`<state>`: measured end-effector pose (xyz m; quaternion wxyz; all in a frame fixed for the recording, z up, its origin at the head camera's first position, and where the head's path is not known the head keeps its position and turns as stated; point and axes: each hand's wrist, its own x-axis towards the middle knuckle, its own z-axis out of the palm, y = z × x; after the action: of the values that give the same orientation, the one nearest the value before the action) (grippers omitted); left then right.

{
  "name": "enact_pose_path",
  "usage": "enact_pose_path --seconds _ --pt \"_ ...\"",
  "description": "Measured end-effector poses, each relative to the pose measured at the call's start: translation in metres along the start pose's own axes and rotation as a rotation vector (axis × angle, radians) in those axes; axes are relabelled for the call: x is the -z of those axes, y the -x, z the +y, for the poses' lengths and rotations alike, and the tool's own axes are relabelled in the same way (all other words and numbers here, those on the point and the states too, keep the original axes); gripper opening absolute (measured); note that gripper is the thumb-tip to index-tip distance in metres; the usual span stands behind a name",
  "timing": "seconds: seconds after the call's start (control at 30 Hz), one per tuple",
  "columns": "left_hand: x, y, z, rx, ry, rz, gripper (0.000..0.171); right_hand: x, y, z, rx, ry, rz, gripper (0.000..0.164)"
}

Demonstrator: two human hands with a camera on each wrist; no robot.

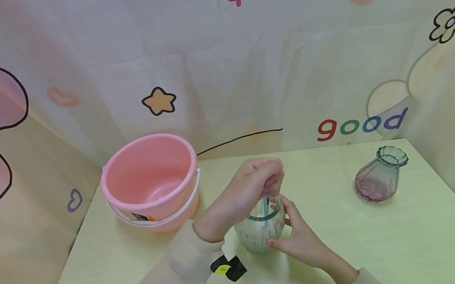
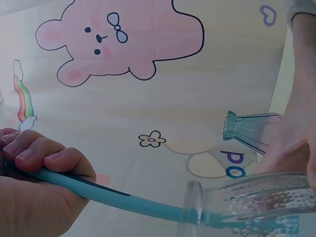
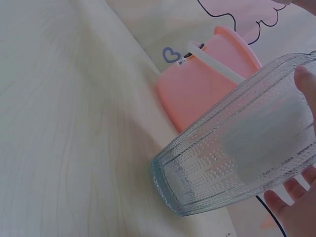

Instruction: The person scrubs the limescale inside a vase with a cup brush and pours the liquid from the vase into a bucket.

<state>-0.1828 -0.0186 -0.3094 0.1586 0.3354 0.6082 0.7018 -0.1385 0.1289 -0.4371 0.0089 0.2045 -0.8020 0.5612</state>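
My left hand (image 1: pixel 256 180) is above the mouth of a clear ribbed glass vase (image 1: pixel 258 232), gripping a long light-blue handle (image 2: pixel 123 198) with a dark strip. The handle runs down through the vase's mouth. In the right wrist view a pale, blurred shape shows through the glass; the kind of tool I cannot tell. My right hand (image 1: pixel 305 244) holds the vase from the right side, thumb toward the front and fingers behind. Dotted texture covers the glass, and its base is bluish in the right wrist view.
A pink bucket (image 1: pixel 176 216) with a white handle stands at the back left of the pale wooden table (image 1: pixel 433 238). Toward the right lies a tilted faceted glass vase (image 1: pixel 378 179), greenish at its mouth and purple at its base. A printed curtain (image 1: pixel 205 65) hangs behind.
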Motion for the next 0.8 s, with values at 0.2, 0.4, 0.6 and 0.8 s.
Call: enact_pose_path --seconds 0.2,0.4,0.6,0.8 --pt "0.001 -0.001 0.011 -0.061 0.018 -0.021 0.032 0.0 -0.001 0.003 0.028 -0.015 -0.002 0.09" --pt "0.0 0.0 0.016 -0.076 0.033 -0.037 0.034 -0.002 -0.001 0.004 0.013 -0.049 0.0 0.091" --pt "0.0 0.001 0.014 -0.081 0.035 -0.031 0.035 -0.002 -0.001 0.003 0.006 -0.047 0.0 0.09" --pt "-0.001 0.001 0.006 -0.048 0.018 -0.008 0.035 -0.003 -0.001 0.002 0.001 -0.043 0.012 0.091"
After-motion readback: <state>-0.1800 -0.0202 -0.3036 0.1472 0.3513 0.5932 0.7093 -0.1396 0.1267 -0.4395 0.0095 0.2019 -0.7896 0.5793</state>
